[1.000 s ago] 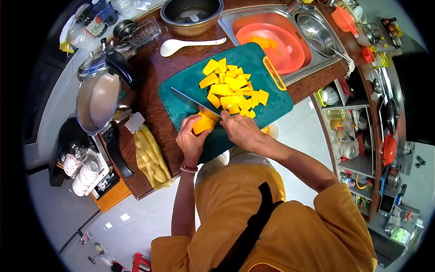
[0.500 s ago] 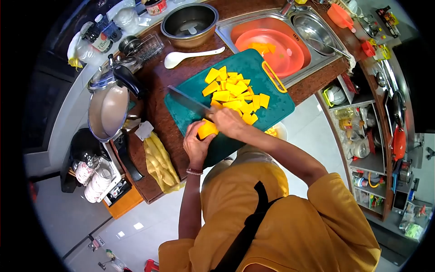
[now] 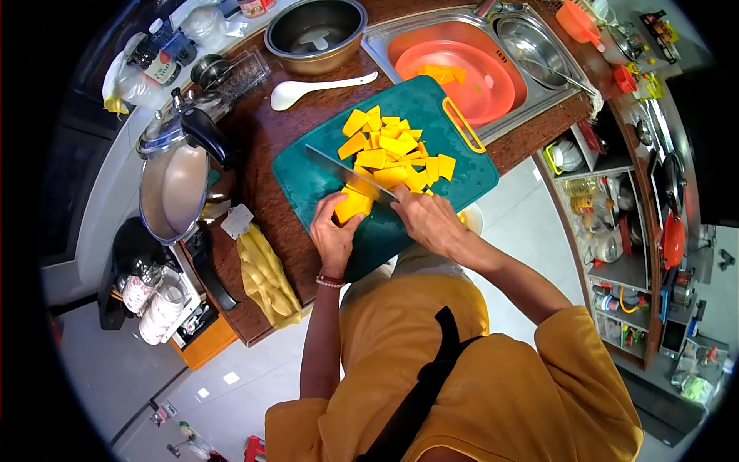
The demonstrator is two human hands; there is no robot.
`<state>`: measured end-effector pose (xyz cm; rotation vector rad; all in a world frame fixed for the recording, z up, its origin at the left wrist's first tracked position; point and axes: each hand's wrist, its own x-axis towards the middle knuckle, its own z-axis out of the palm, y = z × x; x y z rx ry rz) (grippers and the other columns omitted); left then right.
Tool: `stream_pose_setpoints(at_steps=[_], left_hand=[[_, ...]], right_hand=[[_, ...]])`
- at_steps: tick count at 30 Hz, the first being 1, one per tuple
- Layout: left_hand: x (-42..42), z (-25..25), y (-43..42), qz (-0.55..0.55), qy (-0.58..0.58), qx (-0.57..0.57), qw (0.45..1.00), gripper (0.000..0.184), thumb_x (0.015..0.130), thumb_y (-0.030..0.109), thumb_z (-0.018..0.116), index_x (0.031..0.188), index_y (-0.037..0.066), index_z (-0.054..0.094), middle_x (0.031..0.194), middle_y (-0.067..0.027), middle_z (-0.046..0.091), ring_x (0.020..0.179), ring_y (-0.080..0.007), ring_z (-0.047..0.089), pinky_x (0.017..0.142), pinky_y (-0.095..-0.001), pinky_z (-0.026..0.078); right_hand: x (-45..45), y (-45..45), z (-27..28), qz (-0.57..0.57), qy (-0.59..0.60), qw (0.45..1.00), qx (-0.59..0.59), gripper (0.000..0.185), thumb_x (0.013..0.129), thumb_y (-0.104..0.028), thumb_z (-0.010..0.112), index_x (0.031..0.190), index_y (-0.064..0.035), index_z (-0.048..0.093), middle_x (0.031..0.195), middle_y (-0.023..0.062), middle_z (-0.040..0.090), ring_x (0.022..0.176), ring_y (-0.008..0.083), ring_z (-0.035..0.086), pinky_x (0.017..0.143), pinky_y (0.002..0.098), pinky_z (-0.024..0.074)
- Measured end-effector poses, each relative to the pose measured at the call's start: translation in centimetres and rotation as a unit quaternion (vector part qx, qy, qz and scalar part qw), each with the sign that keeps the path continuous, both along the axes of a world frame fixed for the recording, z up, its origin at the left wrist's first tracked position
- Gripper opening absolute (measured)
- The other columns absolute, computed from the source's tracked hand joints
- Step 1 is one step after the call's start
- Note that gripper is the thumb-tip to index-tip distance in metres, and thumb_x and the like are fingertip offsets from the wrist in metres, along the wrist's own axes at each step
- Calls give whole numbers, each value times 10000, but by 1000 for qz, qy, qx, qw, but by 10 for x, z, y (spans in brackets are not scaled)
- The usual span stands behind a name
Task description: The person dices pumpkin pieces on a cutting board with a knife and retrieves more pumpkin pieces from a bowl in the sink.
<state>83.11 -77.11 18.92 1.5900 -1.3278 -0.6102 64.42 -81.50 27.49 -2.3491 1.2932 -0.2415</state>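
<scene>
Knife [image 3: 329, 162] has shifted, orange block [image 3: 353, 205] between the hands [image 3: 332, 237] [image 3: 431, 222].

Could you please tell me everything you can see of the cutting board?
The cutting board is dark green, plastic-looking, with rounded corners and a yellow-orange handle at the end nearest the sink. It lies slantwise on the brown counter, its near side overhanging. Cut orange pieces are heaped on it; beside them the left hand steadies a larger chunk under the knife. Its underside is hidden.
</scene>
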Motion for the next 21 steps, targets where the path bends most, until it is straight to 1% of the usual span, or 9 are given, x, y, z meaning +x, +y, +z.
stream_pose_setpoints(at_steps=[4, 7, 10, 12, 13, 14, 17, 20, 21], left_hand=[[1, -1, 0, 1, 0, -2, 1000, 410, 619, 21, 815, 991, 29, 643, 1049, -126, 641, 954, -270, 619, 855, -348, 490], [0, -1, -1, 4, 0, -16, 1000, 428, 590, 13, 820, 974, 33, 632, 1033, -128, 640, 938, -307, 616, 835, -362, 499], [-1, -4, -1, 4, 6, -14, 1000, 424, 592, 14, 817, 973, 35, 631, 1033, -128, 641, 937, -309, 616, 836, -362, 499], [1, -7, 0, -3, -7, -12, 1000, 416, 615, 19, 814, 990, 37, 636, 1058, -119, 641, 940, -273, 621, 818, -339, 503], [1, -8, 0, -6, -14, -14, 1000, 413, 626, 22, 813, 999, 38, 638, 1071, -114, 641, 942, -254, 623, 809, -327, 505], [2, -8, 0, -9, -14, -15, 1000, 412, 625, 20, 813, 998, 38, 639, 1069, -113, 641, 942, -252, 623, 803, -323, 505], [1, -7, 0, 3, -6, -21, 1000, 409, 623, 15, 813, 994, 36, 642, 1067, -110, 642, 938, -245, 622, 787, -313, 504], [-4, -5, -3, 26, -1, -19, 999, 403, 618, 11, 816, 984, 32, 649, 1062, -103, 645, 910, -228, 618, 759, -303, 494], [-5, -4, -6, 31, 2, -11, 999, 404, 608, 13, 818, 973, 31, 646, 1055, -109, 647, 917, -251, 619, 785, -321, 496]], right_hand=[[-8, 7, -4, 26, 71, 997, 33, 147, 924, -159, 477, 949, -15, 460, 651, 223, 619, 599, 385, 635, 539, 452, 509], [-5, 11, -15, 7, 102, 993, 59, 142, 909, -140, 467, 974, -13, 464, 677, 220, 632, 615, 377, 643, 550, 446, 517], [11, 4, -34, 1, 67, 998, 19, 138, 902, -136, 464, 973, -18, 484, 707, 218, 643, 645, 377, 650, 573, 447, 523], [23, -8, -49, 7, 15, 1000, -22, 147, 905, -144, 464, 976, -20, 499, 723, 218, 646, 678, 380, 654, 595, 453, 524], [31, -18, -46, 10, -11, 999, -46, 152, 907, -149, 463, 977, -21, 506, 731, 218, 648, 695, 382, 656, 605, 456, 524], [36, -29, -40, -20, 1, 999, 36, 183, 925, -173, 457, 982, -10, 517, 763, 233, 649, 734, 404, 650, 638, 476, 520], [26, -37, -37, -63, -17, 998, 26, 221, 945, -201, 450, 1002, 5, 507, 773, 252, 644, 750, 428, 639, 654, 502, 509], [13, -29, 1, -48, -12, 998, 42, 230, 954, -219, 456, 989, 7, 484, 748, 266, 633, 729, 452, 626, 650, 522, 498], [10, -25, 7, -42, -5, 998, 45, 228, 953, -218, 460, 987, 7, 481, 740, 266, 630, 722, 454, 624, 645, 523, 497]])
